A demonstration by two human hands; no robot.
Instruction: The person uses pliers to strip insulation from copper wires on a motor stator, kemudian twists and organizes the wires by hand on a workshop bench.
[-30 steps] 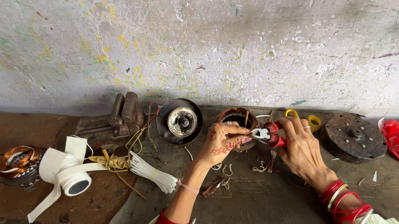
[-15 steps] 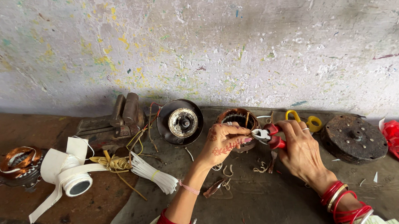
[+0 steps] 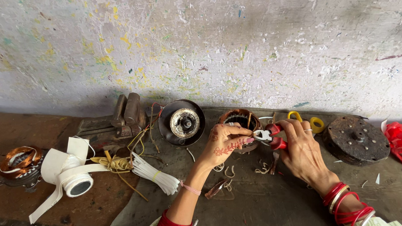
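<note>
Against the two earlier frames I find almost nothing moved: both hands keep their places over the wound stator, and the view has only drifted slightly. I judge the work to be held in one fine operation at the coil, not advancing to a new position.

The right hand is clamped on the red-handled pliers, whose nose points left toward the stator rim. The left hand has its fingers pinched together just at the plier tip, touching the stator's near edge; whether a wire sits between them I cannot tell.

The stator stands on the worktop close to the wall, between the round end cap and the rusty disc. Yellow-handled scissors lie just behind the right hand. Room to the rear is tight. Left of the cap sit a bench vise, a white sleeve bundle and a tape roll. Wire offcuts lie below the hands; beyond them the near worktop is open.
</note>
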